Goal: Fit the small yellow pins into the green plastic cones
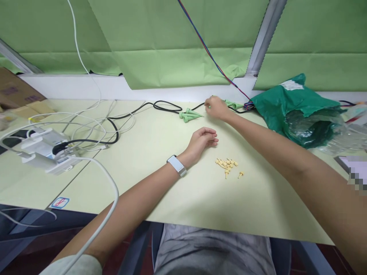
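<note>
My left hand (200, 143) rests on its side on the table, fingers loosely bent and slightly apart, with nothing visible in it. Farther back, my right hand (217, 108) has its fingers curled together and pointing down; whatever they hold, if anything, is hidden. Just left of it lie several light green cone-shaped spikes (190, 114), tips pointing right. More green spikes (233, 104) lie behind and to the right of that hand, partly covered. A small pile of yellow plastic pegs (226, 164) lies in front of my left hand, one peg (241, 174) apart from it.
A torn green plastic bag (286, 107) lies at the back right, beside clear plastic packaging (349, 130). On the left, white chargers and a power strip (51, 149) sit among tangled cables. A black cable (168, 107) runs along the back; a white cable (114, 187) crosses my left forearm.
</note>
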Demonstrator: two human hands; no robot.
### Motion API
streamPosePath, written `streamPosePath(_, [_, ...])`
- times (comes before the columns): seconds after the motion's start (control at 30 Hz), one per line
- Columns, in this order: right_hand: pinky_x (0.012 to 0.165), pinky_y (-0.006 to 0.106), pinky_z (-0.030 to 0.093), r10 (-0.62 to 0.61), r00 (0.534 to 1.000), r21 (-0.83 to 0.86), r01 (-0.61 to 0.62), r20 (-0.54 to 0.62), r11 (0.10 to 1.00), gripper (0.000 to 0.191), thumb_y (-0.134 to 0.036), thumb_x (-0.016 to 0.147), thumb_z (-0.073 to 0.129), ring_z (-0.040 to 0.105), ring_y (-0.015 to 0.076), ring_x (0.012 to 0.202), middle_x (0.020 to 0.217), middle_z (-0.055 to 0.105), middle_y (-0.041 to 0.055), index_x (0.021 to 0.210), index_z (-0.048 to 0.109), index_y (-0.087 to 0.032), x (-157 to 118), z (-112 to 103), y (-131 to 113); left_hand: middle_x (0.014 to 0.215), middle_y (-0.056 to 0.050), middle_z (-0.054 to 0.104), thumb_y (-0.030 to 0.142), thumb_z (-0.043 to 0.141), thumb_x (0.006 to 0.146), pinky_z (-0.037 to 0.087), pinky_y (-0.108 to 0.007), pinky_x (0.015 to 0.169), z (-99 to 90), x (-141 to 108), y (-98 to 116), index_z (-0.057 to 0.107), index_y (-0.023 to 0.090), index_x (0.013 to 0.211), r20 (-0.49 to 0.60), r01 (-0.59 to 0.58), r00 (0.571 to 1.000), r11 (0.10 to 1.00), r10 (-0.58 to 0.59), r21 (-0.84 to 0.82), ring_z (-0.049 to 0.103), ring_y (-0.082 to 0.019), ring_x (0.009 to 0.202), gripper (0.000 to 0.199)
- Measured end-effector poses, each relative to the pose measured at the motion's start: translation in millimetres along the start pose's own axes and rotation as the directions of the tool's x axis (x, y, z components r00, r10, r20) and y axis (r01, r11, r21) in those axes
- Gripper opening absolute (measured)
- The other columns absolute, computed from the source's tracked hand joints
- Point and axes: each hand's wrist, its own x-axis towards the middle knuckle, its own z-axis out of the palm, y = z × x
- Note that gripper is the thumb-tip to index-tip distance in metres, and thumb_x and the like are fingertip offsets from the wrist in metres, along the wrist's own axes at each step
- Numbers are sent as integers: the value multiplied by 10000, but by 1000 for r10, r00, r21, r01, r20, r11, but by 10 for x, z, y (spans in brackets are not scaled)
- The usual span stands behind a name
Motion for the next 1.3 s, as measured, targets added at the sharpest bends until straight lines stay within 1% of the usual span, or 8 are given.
streamPosePath(0.2, [896,353,493,-3,986,63,-8,165,998,343,-113,849,629,674,307,1051,1103,781,174,1147,797,-135,75,202,-465,944,-78,668,122,708,775,586,-417,846,-3,-28,25,652,135,906,-2,2,1000,1000,-2,6,695,-171,776,143])
streamPosePath(0.37, [856,341,489,26,991,77,-37,134,996,287,-94,839,628,688,289,984,1057,784,171,1057,810,-134,128,194,-358,933,-72,664,111,693,774,585,-404,840,10,-43,42,652,133,904,-8,13,1000,1000,-13,9,689,-163,765,139])
streamPosePath(0.53, [844,325,502,66,997,253,-57,-27,966,220,-123,857,604,674,234,904,976,776,116,998,772,-135,47,54,-170,931,-72,668,107,688,775,588,-382,818,10,-42,38,640,130,926,-17,11,1000,1000,-11,1,695,-162,753,160])
streamPosePath(0.77, [764,354,528,157,971,636,-7,-180,772,114,-230,761,700,652,212,773,831,710,44,865,668,-195,-907,-313,-388,995,-61,677,306,738,869,601,-381,765,25,-37,67,581,184,1126,-102,-27,995,999,24,-27,714,-175,754,325])
streamPosePath(0.87, [749,361,529,136,986,725,-28,-91,688,135,-333,809,722,652,213,782,825,702,42,870,677,-222,-1409,-505,-564,1009,-54,684,413,765,864,592,-344,782,65,-60,100,621,180,1049,-50,-127,991,992,127,7,700,-164,814,331])
streamPosePath(1.0, [716,339,532,146,988,823,-126,53,553,186,-401,829,747,648,200,784,859,710,34,908,696,-241,-1850,-737,-669,908,-33,695,324,791,812,563,-307,830,87,-128,153,665,161,892,35,-176,984,983,174,44,670,-151,843,222])
streamPosePath(1.17, [570,306,496,192,948,895,-307,256,323,355,-564,896,661,603,160,608,751,658,24,857,686,-212,-2126,-847,-533,806,-59,689,274,749,828,534,-322,794,45,-220,244,697,147,839,264,-109,962,982,64,157,671,-175,789,138])
streamPosePath(1.3, [507,274,427,91,937,891,-350,339,290,365,-548,891,668,565,132,552,750,670,31,829,693,-189,-2192,-884,-442,835,-88,701,352,763,855,531,-338,782,76,-301,329,740,144,858,427,-176,904,929,22,325,670,-198,808,208])
